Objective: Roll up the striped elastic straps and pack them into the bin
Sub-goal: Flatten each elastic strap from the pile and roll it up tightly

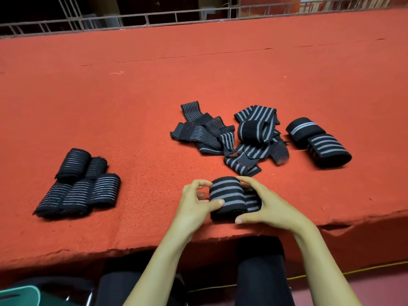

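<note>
Your left hand (pixel 195 203) and right hand (pixel 267 205) both grip one rolled strap (pixel 227 194), black with wide grey stripes, at the near edge of the red felt table (pixel 132 96). Left thumb lies across the roll's front, and the left fingers curl at its left end. Right fingers wrap over the top right, with the thumb pressed at the lower front. A second bit of striped strap shows under your right palm; you cannot tell whether it is part of the same roll. Just beyond lies a loose pile of unrolled straps (pixel 223 138). To its right sit two wide-striped rolls (pixel 320 144), touching. Well apart on the left sits a cluster of five thin-striped rolls (pixel 77 186). A teal object (pixel 17 294) at the bottom-left corner is too cropped to identify.
</note>
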Demonstrator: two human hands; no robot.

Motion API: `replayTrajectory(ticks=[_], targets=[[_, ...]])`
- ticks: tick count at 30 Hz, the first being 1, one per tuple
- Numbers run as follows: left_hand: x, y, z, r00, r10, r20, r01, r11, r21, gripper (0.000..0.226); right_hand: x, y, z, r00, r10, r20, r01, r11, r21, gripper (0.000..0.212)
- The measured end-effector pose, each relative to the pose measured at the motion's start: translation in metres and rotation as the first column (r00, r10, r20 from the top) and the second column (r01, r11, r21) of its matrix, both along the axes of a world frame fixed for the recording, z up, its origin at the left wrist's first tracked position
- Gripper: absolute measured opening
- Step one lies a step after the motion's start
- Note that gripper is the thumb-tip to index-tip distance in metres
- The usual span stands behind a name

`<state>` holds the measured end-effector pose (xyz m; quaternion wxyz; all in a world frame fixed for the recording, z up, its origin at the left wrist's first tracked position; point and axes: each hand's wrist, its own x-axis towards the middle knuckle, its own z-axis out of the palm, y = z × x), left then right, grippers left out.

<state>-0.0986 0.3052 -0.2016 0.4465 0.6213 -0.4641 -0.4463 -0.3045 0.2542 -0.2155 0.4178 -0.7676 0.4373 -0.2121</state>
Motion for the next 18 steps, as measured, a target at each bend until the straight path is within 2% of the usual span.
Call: replayTrajectory(ticks=[1,3,5,8,13,18], targets=[[0.002,0.000,0.000,0.999,0.007,0.050,-0.009,0.999,0.042,0.040,0.000,-0.001,0.001,1.000,0.003,-0.002,-0.003,1.000,0.014,0.093],[-0.002,0.001,0.002,1.000,-0.014,0.024,0.011,0.993,0.120,0.046,0.001,-0.004,0.004,1.000,0.002,-0.018,-0.002,1.000,0.022,0.093],[-0.010,0.002,0.002,0.998,-0.052,0.040,0.046,0.990,0.133,0.047,0.002,-0.004,0.004,0.999,-0.015,-0.031,0.015,1.000,-0.001,0.094],[-0.013,0.004,0.002,0.995,-0.019,0.095,0.011,0.997,0.078,0.054,0.012,-0.001,0.004,0.997,-0.041,-0.068,0.037,0.997,-0.061,0.093],[0.017,0.014,0.005,0.949,0.155,0.273,-0.149,0.988,-0.042,0.053,0.064,0.005,0.001,0.990,0.003,-0.139,-0.024,0.988,-0.151,0.095],[0.061,0.024,0.004,0.903,0.301,0.307,-0.276,0.953,-0.120,0.052,0.110,0.004,0.002,0.974,0.105,-0.202,-0.146,0.969,-0.198,0.100]])
